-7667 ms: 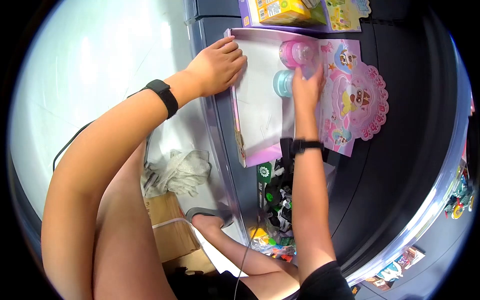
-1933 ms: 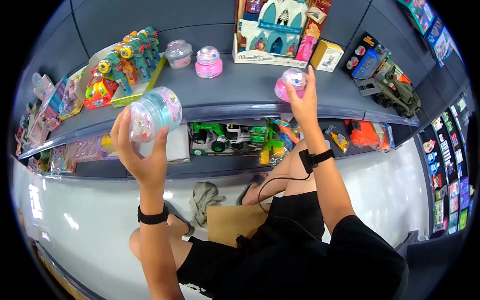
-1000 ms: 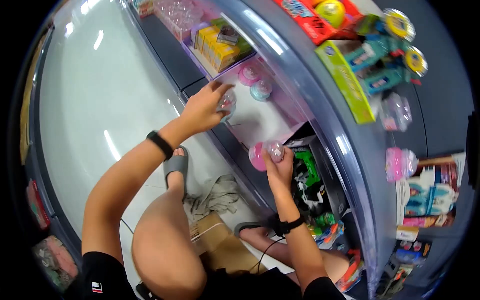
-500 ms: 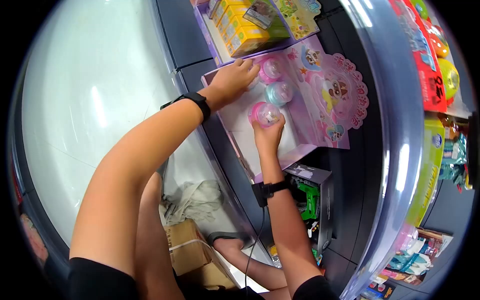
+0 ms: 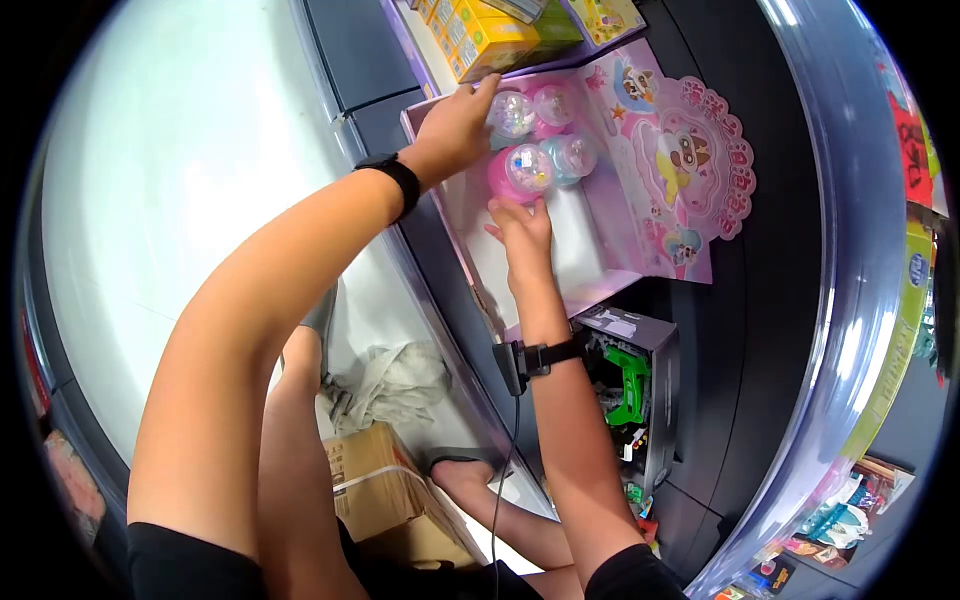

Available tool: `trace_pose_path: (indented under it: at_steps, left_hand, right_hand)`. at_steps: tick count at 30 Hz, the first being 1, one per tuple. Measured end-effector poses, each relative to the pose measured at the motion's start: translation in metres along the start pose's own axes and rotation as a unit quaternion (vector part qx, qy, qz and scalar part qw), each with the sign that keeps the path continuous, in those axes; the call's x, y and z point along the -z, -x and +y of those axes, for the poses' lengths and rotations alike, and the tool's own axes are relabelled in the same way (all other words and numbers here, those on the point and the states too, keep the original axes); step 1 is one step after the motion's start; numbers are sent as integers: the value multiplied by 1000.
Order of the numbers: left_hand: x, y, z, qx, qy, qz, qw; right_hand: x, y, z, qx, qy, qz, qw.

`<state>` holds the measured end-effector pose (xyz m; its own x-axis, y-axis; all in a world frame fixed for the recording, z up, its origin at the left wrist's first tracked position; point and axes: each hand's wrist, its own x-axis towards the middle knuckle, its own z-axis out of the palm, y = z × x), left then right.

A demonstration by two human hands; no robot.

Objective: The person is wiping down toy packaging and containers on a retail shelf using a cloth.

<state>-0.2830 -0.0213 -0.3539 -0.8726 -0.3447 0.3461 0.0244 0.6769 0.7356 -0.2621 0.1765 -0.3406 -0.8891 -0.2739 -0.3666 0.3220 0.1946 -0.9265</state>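
In the head view, several small clear-domed toy containers stand in a pink display box (image 5: 612, 277). A pink-based container (image 5: 527, 170) is nearest to my right hand (image 5: 524, 238); its fingers are apart at the container's near side, barely touching or just off it. My left hand (image 5: 456, 132) is at the box's left wall, its fingers against the side of another domed container (image 5: 511, 114); some of those fingers are hidden. Beyond stand a second pink container (image 5: 553, 106) and a teal one (image 5: 573, 157). The box's raised card (image 5: 690, 160) shows cartoon animals.
Yellow boxes (image 5: 485, 45) fill a tray behind the pink box. An open dark box with a green toy part (image 5: 627, 385) lies near my right forearm. A clear rail (image 5: 805, 330) edges the dark shelf. Below are a cardboard carton (image 5: 385, 480) and a grey cloth (image 5: 395, 385).
The pink container by my right hand has moved inward beside the teal one, and my right fingers have loosened from it. My left hand and the container beside it have shifted slightly towards the back.
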Motion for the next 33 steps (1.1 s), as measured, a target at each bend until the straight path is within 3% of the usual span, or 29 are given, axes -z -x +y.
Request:
trace_pose_path:
  at_steps: [1,5,8,10,11,12,13,14,16,19,22,25,29,33]
  left_hand:
    - [1,-1,-2,33,25,-37,998]
    - [14,13,19,33,-3,-26,999]
    - [33,19,39,4,20,45,999]
    - [60,26,47,-5,98,-52,994]
    - [69,39,47,-26,71,-33,997]
    - [91,57,53,96,217,-118,964]
    - [140,86,55,189,239,-171,937]
    - [147,75,97,100,233,-171,952]
    - [186,104,110,126,345,-144,919]
    - [257,129,160,133,289,-130,939]
    - [302,144,206,115,295,-127,940]
    - [322,144,239,32,258,-146,955]
    - [320,128,324,-26,234,-177,956]
    - [290,119,414,-168,215,-199,941]
  right_hand:
    - [2,8,-3,-9,-2,-18,1000]
    - [18,77,-39,-28,28,-1,999]
    - [44,144,-69,25,44,-42,998]
    - [65,198,-90,84,100,-22,991]
    - [73,226,-102,61,109,5,992]
    - [81,253,-115,42,113,46,992]
    - [93,280,-129,57,100,60,992]
    - [103,311,-139,61,88,66,992]
    - [125,364,-158,115,114,77,984]
    - [146,430,-194,187,96,120,970]
    - [174,478,-224,257,106,233,932]
    - [216,504,-241,295,93,286,907]
    - [256,482,-270,313,135,336,878]
    - [278,396,-288,294,273,401,824]
